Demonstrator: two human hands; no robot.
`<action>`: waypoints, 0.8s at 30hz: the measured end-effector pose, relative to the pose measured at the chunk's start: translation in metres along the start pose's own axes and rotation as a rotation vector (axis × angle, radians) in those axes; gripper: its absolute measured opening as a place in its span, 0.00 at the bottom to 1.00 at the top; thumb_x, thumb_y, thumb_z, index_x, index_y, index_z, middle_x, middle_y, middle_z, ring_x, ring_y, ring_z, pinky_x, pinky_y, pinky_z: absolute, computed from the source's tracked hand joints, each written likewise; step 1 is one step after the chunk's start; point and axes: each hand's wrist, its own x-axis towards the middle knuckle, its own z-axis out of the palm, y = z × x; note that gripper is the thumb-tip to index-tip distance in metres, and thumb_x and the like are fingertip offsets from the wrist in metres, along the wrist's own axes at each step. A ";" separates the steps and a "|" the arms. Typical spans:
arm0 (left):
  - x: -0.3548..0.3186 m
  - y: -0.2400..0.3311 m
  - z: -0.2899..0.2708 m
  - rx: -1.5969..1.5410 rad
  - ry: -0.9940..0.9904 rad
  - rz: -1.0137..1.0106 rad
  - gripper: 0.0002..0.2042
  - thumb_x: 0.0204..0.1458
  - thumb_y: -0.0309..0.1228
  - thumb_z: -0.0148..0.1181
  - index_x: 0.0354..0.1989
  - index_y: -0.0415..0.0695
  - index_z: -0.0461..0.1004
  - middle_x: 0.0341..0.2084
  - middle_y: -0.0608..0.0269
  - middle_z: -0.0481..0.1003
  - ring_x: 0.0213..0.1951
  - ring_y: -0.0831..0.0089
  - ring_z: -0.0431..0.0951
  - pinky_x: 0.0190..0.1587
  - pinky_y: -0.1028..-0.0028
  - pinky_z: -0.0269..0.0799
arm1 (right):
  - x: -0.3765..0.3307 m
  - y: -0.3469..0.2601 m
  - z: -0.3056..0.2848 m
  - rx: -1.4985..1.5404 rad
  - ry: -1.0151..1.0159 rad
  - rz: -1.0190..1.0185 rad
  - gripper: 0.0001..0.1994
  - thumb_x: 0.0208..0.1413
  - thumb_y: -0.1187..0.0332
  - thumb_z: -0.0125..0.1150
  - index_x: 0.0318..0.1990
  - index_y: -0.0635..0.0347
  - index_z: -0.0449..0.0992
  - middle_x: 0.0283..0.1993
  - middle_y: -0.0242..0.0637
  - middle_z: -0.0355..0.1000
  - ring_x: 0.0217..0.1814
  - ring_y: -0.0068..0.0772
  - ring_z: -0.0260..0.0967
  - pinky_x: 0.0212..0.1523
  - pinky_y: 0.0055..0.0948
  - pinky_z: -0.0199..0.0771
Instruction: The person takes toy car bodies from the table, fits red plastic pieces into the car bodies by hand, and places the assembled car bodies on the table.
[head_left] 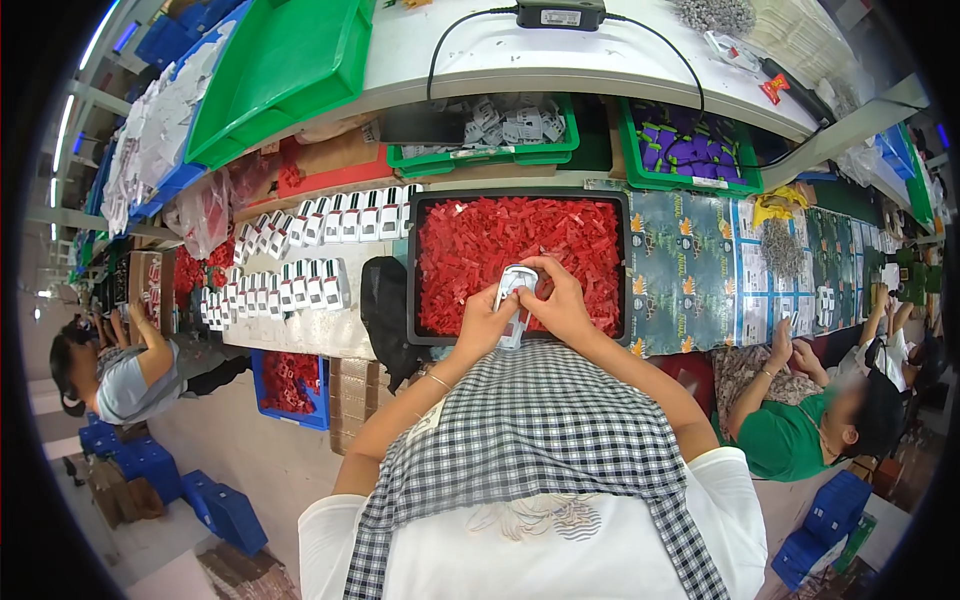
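Note:
A small white plastic housing (pixel 513 278) is held between my hands, above the near part of a black tray (pixel 414 240) heaped with red plastic pieces (pixel 520 225). My left hand (pixel 484 322) is closed round the housing's left side. From the right, my right hand (pixel 562 305) grips it too, with the thumb pressed on its inner face and fingers at its top edge. Whether a small part lies under the thumb is hidden. Rows of white-and-dark assembled units (pixel 340 218) stand on the table to the left of the tray.
Above the tray sit a green bin of white parts (pixel 515 155) and a green bin of purple parts (pixel 740 182), beneath a white shelf (pixel 640 75). A black cloth-like object (pixel 388 315) lies beside the tray. Co-workers sit at left (pixel 135 375) and right (pixel 790 430).

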 end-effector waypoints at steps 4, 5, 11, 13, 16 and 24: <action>0.002 0.006 0.000 -0.056 -0.001 -0.070 0.08 0.55 0.29 0.52 0.37 0.37 0.73 0.21 0.71 0.71 0.22 0.86 0.68 0.22 0.81 0.66 | 0.006 0.009 0.003 -0.005 0.025 -0.052 0.16 0.43 0.70 0.62 0.42 0.62 0.72 0.39 0.40 0.72 0.42 0.36 0.71 0.42 0.30 0.70; 0.003 0.004 -0.002 -0.040 0.008 -0.053 0.08 0.55 0.29 0.52 0.37 0.37 0.73 0.21 0.71 0.71 0.22 0.86 0.68 0.21 0.81 0.66 | 0.008 0.010 0.005 -0.026 0.039 -0.108 0.16 0.43 0.72 0.63 0.42 0.62 0.72 0.35 0.36 0.72 0.36 0.28 0.69 0.36 0.25 0.68; -0.002 0.004 -0.008 -0.052 0.003 -0.091 0.09 0.54 0.30 0.53 0.38 0.38 0.74 0.21 0.71 0.71 0.21 0.86 0.68 0.21 0.81 0.65 | 0.007 0.005 0.010 0.114 0.000 -0.075 0.16 0.43 0.74 0.62 0.42 0.64 0.70 0.33 0.34 0.72 0.35 0.22 0.69 0.35 0.22 0.69; 0.000 0.005 -0.004 -0.042 -0.014 -0.085 0.10 0.55 0.30 0.53 0.39 0.37 0.74 0.21 0.70 0.72 0.21 0.85 0.69 0.22 0.80 0.66 | 0.007 0.023 0.012 0.041 0.034 -0.088 0.16 0.43 0.73 0.63 0.42 0.64 0.70 0.33 0.34 0.72 0.34 0.22 0.69 0.34 0.21 0.69; -0.002 -0.002 -0.007 -0.039 -0.015 -0.060 0.10 0.54 0.31 0.52 0.36 0.36 0.73 0.20 0.67 0.72 0.21 0.83 0.71 0.21 0.79 0.67 | 0.005 0.013 0.012 0.004 0.026 -0.087 0.16 0.43 0.72 0.63 0.42 0.64 0.70 0.32 0.33 0.71 0.31 0.20 0.68 0.32 0.20 0.68; -0.001 0.002 -0.004 0.017 -0.013 -0.020 0.11 0.54 0.32 0.52 0.37 0.36 0.73 0.19 0.65 0.72 0.19 0.82 0.70 0.20 0.78 0.66 | 0.002 0.004 0.007 0.023 0.008 -0.057 0.18 0.42 0.74 0.63 0.43 0.65 0.69 0.33 0.33 0.71 0.31 0.20 0.67 0.30 0.20 0.67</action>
